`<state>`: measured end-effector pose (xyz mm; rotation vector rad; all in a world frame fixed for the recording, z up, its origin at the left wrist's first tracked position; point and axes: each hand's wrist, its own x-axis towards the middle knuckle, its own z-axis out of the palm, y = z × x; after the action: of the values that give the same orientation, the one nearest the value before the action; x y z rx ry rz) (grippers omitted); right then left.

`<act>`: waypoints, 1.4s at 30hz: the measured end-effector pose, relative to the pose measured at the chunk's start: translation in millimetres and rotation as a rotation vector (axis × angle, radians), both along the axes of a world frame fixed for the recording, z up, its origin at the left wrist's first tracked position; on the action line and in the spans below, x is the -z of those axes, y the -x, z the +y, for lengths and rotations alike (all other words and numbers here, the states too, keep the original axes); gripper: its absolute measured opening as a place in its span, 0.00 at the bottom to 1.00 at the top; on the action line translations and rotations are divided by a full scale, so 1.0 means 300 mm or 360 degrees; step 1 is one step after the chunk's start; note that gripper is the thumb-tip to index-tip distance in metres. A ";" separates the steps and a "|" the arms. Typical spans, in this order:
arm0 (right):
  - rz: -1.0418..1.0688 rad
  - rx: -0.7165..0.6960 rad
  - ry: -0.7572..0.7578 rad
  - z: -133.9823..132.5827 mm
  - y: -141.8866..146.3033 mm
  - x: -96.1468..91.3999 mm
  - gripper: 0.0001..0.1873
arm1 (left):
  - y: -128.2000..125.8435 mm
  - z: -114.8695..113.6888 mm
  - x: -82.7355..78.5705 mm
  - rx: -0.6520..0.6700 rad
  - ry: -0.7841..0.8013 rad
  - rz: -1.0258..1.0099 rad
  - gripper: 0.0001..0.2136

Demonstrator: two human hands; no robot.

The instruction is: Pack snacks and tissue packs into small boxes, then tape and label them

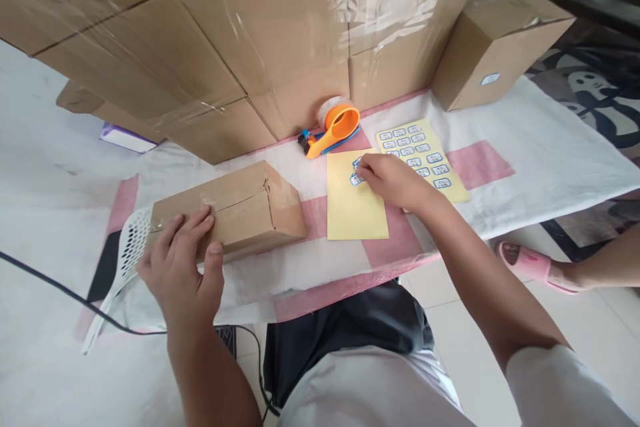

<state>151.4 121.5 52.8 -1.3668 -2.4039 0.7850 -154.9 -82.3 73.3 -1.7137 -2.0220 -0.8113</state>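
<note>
A closed cardboard box (240,210) lies lengthwise on the cloth-covered table. My left hand (187,263) rests on its left end, fingers spread on the top and thumb toward the near side. My right hand (383,177) is over a yellow sticker sheet (355,213), its fingertips pinched at a small blue-edged label (356,179) on the sheet's upper part. Whether the label's edge is lifted, I cannot tell. Beside it, partly under my right forearm, lies a second yellow sheet (430,147) with several rows of the same labels.
An orange tape dispenser (341,123) stands behind the sheets, against a tall stack of taped cartons (280,33). At the right is a labelled box (493,47). A white fly swatter (133,240) lies left, near a black cable (65,290). Another person's foot in a pink slipper (533,263) shows at right.
</note>
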 end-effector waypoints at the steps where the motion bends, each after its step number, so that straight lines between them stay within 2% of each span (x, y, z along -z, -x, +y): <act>1: -0.0126 0.0032 -0.0005 0.037 0.002 -0.005 0.12 | -0.001 0.000 -0.001 -0.0004 0.0003 -0.0003 0.17; 4: -0.0425 0.0047 -0.0058 0.119 0.030 -0.017 0.15 | -0.006 -0.004 -0.007 -0.0016 0.0037 -0.0015 0.16; 7: -0.0612 0.0035 -0.0049 0.150 0.063 -0.032 0.15 | -0.010 -0.007 -0.012 -0.0026 0.0058 -0.0030 0.16; 12: -0.0528 -0.0020 -0.0054 0.164 0.103 -0.034 0.15 | -0.013 -0.007 -0.012 -0.0029 0.0048 -0.0026 0.15; 18: -0.0660 -0.0102 -0.0078 0.172 0.150 0.007 0.11 | -0.012 -0.007 -0.014 -0.0029 0.0048 -0.0021 0.15; 20: -0.0719 0.0030 -0.0119 0.178 0.166 0.013 0.18 | -0.012 -0.007 -0.014 -0.0038 0.0058 -0.0019 0.16; 22: -0.0754 0.0221 -0.0172 0.186 0.179 0.012 0.34 | -0.012 -0.007 -0.013 -0.0040 0.0054 -0.0022 0.16; 23: -0.0753 0.0289 -0.0195 0.189 0.183 0.010 0.39 | -0.011 -0.006 -0.012 -0.0038 0.0043 -0.0024 0.16; 24: -0.0735 0.0315 -0.0204 0.190 0.183 0.007 0.38 | -0.011 -0.006 -0.012 -0.0037 0.0031 -0.0026 0.16; 25: -0.0687 0.0292 -0.0191 0.189 0.176 0.005 0.31 | -0.010 -0.006 -0.011 -0.0037 0.0026 -0.0026 0.15; 27: -0.0505 0.0217 -0.0152 0.177 0.138 0.001 0.13 | -0.008 -0.005 -0.009 -0.0035 0.0016 -0.0020 0.15; 28: -0.0384 0.0200 -0.0142 0.167 0.102 0.001 0.11 | -0.007 -0.005 -0.008 -0.0031 0.0012 -0.0019 0.16; 30: -0.0136 0.0279 -0.0159 0.139 -0.005 0.002 0.14 | -0.005 -0.005 -0.006 -0.0022 -0.0003 -0.0019 0.16; 32: -0.0006 0.0539 -0.0214 0.108 -0.149 0.006 0.14 | -0.004 -0.006 -0.004 -0.0020 -0.0016 -0.0030 0.17; 34: -0.0036 0.0861 -0.0205 0.085 -0.296 0.011 0.15 | -0.006 -0.005 -0.004 -0.0027 -0.0010 -0.0042 0.17; 36: -0.0139 0.1023 -0.0175 0.081 -0.405 0.017 0.16 | -0.008 -0.003 -0.005 -0.0035 0.0006 -0.0062 0.18; 37: -0.0185 0.0999 -0.0191 0.088 -0.436 0.020 0.17 | -0.009 0.000 -0.007 -0.0042 0.0012 -0.0072 0.18; 39: -0.0263 0.0799 -0.0294 0.113 -0.447 0.028 0.18 | -0.010 0.005 -0.009 -0.0058 0.0015 -0.0096 0.19; 42: -0.0496 0.0422 -0.0424 0.161 -0.386 0.037 0.16 | -0.008 0.008 -0.008 -0.0078 -0.0005 -0.0109 0.19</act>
<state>267.3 169.9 41.8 -1.7457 -2.3624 0.1873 -152.4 -79.8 75.9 -1.6493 -2.0975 -0.8676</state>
